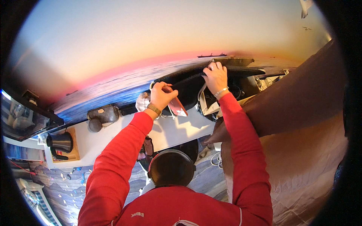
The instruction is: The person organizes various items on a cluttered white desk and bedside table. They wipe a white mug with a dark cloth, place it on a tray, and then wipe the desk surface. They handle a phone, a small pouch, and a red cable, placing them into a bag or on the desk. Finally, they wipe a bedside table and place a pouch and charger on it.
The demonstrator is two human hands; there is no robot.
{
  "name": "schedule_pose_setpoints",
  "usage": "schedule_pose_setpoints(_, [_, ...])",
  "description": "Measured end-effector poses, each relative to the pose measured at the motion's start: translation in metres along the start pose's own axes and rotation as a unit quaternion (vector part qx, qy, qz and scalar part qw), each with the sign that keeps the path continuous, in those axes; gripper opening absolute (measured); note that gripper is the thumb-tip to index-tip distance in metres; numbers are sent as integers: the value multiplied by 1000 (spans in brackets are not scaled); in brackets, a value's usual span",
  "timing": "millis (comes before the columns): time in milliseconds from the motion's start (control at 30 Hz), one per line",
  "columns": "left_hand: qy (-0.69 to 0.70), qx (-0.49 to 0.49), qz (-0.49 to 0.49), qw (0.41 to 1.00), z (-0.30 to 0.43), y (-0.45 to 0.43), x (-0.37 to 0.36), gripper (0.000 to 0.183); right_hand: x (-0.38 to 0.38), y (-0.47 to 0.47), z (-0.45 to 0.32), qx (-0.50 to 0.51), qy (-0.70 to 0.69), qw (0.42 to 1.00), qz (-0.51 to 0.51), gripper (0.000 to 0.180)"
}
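Note:
My left hand [161, 97], with a band on its wrist, is closed around a flat red case or box [177, 106], held tilted above the white tabletop [195, 124]. My right hand [217, 76], wearing a light bracelet, has its fingers curled on the edge of a large black bag or cover [185, 86]. This black item lies along the wall behind both hands. Below my right hand sits an open container [210, 106] with pale edges and dark contents, which I cannot make out. A whitish crumpled bundle [143, 101] is just left of my left hand.
A small dark handbag [109, 114] stands left on the table, near a black jug [60, 142] on a wooden tray [75, 148]. A glass-fronted case [27, 117] is at far left. Brown fabric [299, 90] rises at right. A round dark vessel [172, 168] is close to my chest.

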State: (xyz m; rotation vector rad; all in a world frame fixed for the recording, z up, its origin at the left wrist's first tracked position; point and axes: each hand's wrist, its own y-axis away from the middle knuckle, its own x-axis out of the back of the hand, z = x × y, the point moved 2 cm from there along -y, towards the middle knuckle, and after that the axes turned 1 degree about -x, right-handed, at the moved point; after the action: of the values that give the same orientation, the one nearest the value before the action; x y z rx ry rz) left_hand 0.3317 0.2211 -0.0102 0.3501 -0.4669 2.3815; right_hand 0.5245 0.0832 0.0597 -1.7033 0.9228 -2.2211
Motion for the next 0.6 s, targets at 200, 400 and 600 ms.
schedule_pose_setpoints(200, [49, 52, 49, 996, -16, -8, 3, 31, -38, -3, -27, -239, -155, 958, -38, 31])
schedule_pose_setpoints(400, [162, 115, 32, 980, -24, -4, 13, 30, -49, 26, -72, 10, -310, 950, 21, 37])
schedule_pose_setpoints(600, [143, 89, 63, 984, -23, 27, 28, 33, -111, 40, -61, -41, 4, 980, -197, 63])
